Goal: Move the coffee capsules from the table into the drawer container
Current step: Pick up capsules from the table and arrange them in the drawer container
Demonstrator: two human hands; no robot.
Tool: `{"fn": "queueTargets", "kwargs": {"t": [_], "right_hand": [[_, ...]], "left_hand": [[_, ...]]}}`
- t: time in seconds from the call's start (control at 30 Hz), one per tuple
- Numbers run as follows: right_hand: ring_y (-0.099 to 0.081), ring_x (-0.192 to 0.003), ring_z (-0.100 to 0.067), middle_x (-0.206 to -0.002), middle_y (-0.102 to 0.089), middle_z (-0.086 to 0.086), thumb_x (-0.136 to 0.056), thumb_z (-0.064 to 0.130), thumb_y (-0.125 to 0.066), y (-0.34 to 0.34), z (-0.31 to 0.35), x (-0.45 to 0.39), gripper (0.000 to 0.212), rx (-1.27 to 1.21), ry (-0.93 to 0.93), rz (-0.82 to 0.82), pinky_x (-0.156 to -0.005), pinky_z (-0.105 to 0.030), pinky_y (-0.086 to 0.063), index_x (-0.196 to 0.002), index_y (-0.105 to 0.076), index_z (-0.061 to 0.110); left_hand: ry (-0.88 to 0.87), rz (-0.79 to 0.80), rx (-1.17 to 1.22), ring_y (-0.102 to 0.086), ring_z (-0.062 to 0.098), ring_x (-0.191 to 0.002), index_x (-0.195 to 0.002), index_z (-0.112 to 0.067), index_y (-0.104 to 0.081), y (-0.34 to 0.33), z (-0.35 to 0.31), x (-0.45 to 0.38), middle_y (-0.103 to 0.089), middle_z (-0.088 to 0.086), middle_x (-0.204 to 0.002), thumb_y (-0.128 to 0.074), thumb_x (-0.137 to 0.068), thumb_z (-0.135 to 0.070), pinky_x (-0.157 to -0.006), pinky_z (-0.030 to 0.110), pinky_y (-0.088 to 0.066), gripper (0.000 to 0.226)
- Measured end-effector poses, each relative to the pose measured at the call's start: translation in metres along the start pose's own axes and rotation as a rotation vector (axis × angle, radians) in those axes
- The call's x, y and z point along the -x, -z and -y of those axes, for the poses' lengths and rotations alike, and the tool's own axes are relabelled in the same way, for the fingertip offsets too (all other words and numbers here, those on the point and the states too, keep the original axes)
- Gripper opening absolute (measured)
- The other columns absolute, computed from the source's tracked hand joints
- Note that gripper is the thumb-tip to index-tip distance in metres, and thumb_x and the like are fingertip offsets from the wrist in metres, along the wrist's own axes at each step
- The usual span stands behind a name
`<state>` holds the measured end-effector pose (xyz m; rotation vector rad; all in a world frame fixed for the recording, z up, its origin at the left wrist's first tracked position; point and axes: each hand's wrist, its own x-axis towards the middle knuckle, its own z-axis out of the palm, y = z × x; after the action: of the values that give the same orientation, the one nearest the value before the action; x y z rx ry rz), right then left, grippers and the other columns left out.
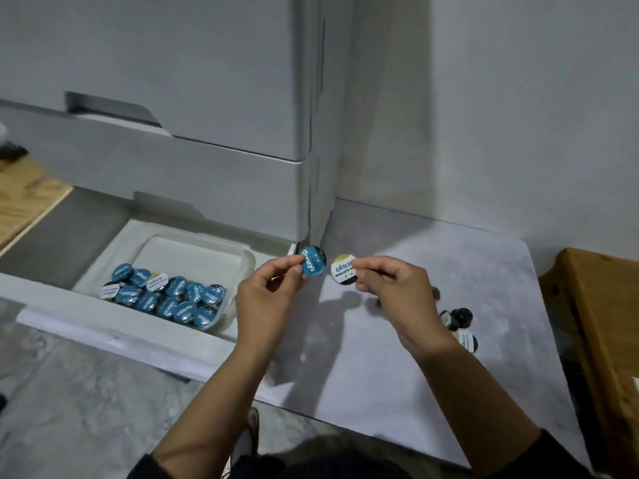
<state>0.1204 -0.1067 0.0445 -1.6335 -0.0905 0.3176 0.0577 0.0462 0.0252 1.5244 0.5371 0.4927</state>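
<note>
My left hand [269,299] pinches a blue-lidded coffee capsule [314,260] above the left edge of the grey table [397,357]. Beside it, my right hand [394,288] pinches a white-and-yellow-lidded capsule [342,268]. The two capsules are held close together, lids facing me. To the left, an open white drawer [114,331] holds a clear plastic container [193,247] with several capsules [166,297], mostly blue-lidded, packed in its near half. A few loose capsules [460,323] lie on the table behind my right wrist, partly hidden.
A white drawer cabinet [207,133] rises behind the open drawer. A wooden box [601,323] stands at the table's right edge. A wooden board [24,198] lies at far left. A white wall backs the table, and the floor below is grey stone.
</note>
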Motion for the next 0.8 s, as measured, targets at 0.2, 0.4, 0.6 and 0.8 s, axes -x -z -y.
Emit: {"fn": "queueTargets", "kwargs": {"t": [0.2,0.4,0.6,0.8], "right_hand": [[-0.06,-0.056,-0.003,-0.073,-0.069,0.002,-0.083,-0.002,-0.06,-0.099,0.015,-0.016,0.026,0.049,0.011,0.159,-0.067,-0.015,-0.052,-0.075,-0.071,0.02],[-0.06,-0.058,0.0,-0.076,-0.068,0.005,-0.083,-0.001,-0.061,-0.205,0.009,-0.048,0.026,0.096,-0.083,0.22,-0.059,-0.011,-0.049,-0.073,-0.071,0.021],[-0.066,-0.073,-0.011,-0.078,-0.074,0.005,-0.079,0.017,-0.067,-0.283,-0.017,-0.073,0.015,0.278,-0.221,0.195,-0.077,-0.033,-0.054,-0.074,-0.074,0.029],[-0.067,-0.06,-0.009,-0.077,-0.073,-0.004,-0.082,0.003,-0.063,-0.319,-0.029,-0.086,0.022,0.262,-0.348,0.107,-0.067,-0.027,-0.052,-0.073,-0.072,0.021]], "left_hand": [[0.015,0.017,-0.089,-0.07,0.004,-0.077,-0.089,-0.025,-0.072,0.102,-0.01,-0.057,-0.074,-0.011,-0.082,-0.063,-0.085,-0.01,-0.073,0.016,-0.055,0.018],[0.092,0.247,-0.35,-0.071,0.018,-0.082,-0.084,-0.024,-0.075,0.21,0.005,-0.156,-0.075,0.001,-0.086,-0.068,-0.082,-0.013,-0.081,0.029,-0.056,0.014],[0.145,0.547,-0.579,-0.069,0.015,-0.081,-0.077,-0.023,-0.072,0.274,0.032,-0.232,-0.074,-0.004,-0.081,-0.067,-0.082,-0.009,-0.08,0.025,-0.057,0.016],[0.064,0.723,-0.812,-0.062,0.001,-0.081,-0.086,-0.02,-0.074,0.281,0.047,-0.261,-0.072,-0.007,-0.09,-0.066,-0.082,-0.013,-0.077,0.013,-0.047,0.011]]}}
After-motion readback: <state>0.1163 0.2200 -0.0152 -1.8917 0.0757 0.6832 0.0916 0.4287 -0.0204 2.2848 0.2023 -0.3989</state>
